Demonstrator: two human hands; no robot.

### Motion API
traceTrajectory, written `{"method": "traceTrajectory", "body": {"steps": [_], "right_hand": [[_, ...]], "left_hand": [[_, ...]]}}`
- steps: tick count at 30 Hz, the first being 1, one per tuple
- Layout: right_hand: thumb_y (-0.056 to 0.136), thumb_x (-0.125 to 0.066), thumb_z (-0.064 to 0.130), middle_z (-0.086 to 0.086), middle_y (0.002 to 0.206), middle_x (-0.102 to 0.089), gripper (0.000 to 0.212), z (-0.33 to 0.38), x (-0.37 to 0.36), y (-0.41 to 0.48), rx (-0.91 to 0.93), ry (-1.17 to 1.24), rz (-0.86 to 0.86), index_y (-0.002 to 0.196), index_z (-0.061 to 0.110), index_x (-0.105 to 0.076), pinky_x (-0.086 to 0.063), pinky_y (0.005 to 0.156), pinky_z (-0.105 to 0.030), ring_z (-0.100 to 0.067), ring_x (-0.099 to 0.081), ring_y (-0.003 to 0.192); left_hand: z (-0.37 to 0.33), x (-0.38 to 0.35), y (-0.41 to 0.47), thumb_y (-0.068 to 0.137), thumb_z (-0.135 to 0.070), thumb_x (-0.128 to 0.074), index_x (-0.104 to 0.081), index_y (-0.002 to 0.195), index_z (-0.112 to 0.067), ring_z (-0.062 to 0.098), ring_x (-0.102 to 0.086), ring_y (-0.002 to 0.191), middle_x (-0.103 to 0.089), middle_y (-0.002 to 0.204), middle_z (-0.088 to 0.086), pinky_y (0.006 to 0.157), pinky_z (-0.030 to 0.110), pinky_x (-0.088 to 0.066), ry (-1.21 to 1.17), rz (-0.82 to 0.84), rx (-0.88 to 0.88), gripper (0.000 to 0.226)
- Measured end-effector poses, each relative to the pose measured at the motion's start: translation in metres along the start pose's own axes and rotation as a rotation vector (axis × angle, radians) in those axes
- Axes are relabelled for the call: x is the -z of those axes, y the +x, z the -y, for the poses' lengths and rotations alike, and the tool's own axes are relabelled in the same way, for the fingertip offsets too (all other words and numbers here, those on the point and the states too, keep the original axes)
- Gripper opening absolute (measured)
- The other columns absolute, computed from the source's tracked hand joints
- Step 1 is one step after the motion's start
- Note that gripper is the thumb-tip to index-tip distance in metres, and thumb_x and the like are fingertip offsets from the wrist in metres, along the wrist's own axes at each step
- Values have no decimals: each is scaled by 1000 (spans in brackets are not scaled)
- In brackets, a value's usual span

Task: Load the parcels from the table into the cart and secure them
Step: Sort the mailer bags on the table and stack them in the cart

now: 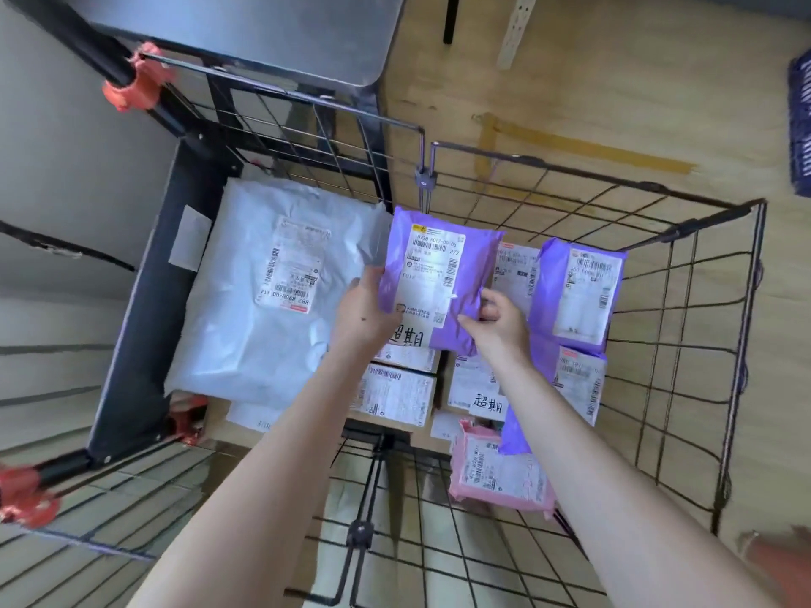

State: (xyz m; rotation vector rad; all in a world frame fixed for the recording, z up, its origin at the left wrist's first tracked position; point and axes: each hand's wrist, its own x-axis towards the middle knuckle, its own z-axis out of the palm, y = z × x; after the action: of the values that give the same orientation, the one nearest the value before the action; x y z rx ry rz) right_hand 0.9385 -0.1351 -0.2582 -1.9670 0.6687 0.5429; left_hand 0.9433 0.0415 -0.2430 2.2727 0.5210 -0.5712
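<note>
I look down into a black wire cart (684, 274). Both hands hold a purple parcel (439, 274) with a white label over the cart's middle. My left hand (364, 309) grips its left edge. My right hand (496, 318) pinches its lower right edge. Under and around it lie a large white bag parcel (263, 291), another purple parcel (575, 291), a pink parcel (500, 476) and several cardboard boxes (395, 397) with labels.
A grey table (263, 32) stands just beyond the cart at the top. Orange clamps (136, 81) sit on the cart's black frame at left. Wooden floor spreads to the right, with a blue crate (801, 120) at the edge.
</note>
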Motion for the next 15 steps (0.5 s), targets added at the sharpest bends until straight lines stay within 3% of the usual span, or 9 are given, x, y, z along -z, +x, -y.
{"method": "traceTrajectory", "body": {"steps": [2, 5, 8, 10, 13, 15], "right_hand": [[81, -74, 14, 4, 97, -67, 50, -2, -8, 17, -3, -5, -5, 128, 17, -57, -53, 84, -37, -13, -62, 84], [81, -72, 8, -4, 104, -70, 48, -6, -18, 36, -15, 31, -22, 127, 14, -58, -50, 80, -28, -14, -62, 86], [82, -70, 7, -2, 97, -70, 43, -10, -26, 46, -13, 26, -27, 123, 14, -62, -46, 76, -23, -14, -61, 83], [84, -68, 8, 0, 91, -68, 40, -11, -31, 49, -15, -1, -10, 123, 14, -62, -45, 74, -22, -13, -60, 81], [84, -69, 12, -3, 105, -69, 46, -12, -36, 50, -1, -31, -13, 129, 13, -60, -49, 88, -27, -17, -63, 94], [85, -69, 13, -5, 111, -67, 47, -12, -38, 51, 10, -51, -17, 131, 13, -58, -47, 89, -25, -18, -63, 100]], "left_hand": [[4, -6, 14, 71, -6, -66, -44, 134, -11, 32, -56, 104, -59, 115, 15, 83, 33, -42, 30, -14, -27, 67], [9, -14, 29, 69, -6, -66, -44, 133, -13, 34, -56, 100, -59, 111, 16, 82, 36, -44, 45, -34, -57, 68], [15, -21, 35, 68, -3, -65, -44, 132, -12, 37, -53, 97, -58, 105, 17, 79, 37, -41, 122, -60, -134, 68], [19, -27, 36, 69, -3, -62, -44, 135, -13, 38, -49, 104, -55, 116, 17, 89, 38, -37, 248, -66, -168, 69], [25, -38, 34, 71, 1, -58, -48, 133, -10, 38, -41, 114, -43, 131, 17, 98, 33, -28, 370, -20, -207, 64], [27, -43, 33, 70, 3, -56, -52, 127, -7, 38, -39, 115, -37, 135, 17, 100, 35, -31, 407, -23, -230, 58]]}}
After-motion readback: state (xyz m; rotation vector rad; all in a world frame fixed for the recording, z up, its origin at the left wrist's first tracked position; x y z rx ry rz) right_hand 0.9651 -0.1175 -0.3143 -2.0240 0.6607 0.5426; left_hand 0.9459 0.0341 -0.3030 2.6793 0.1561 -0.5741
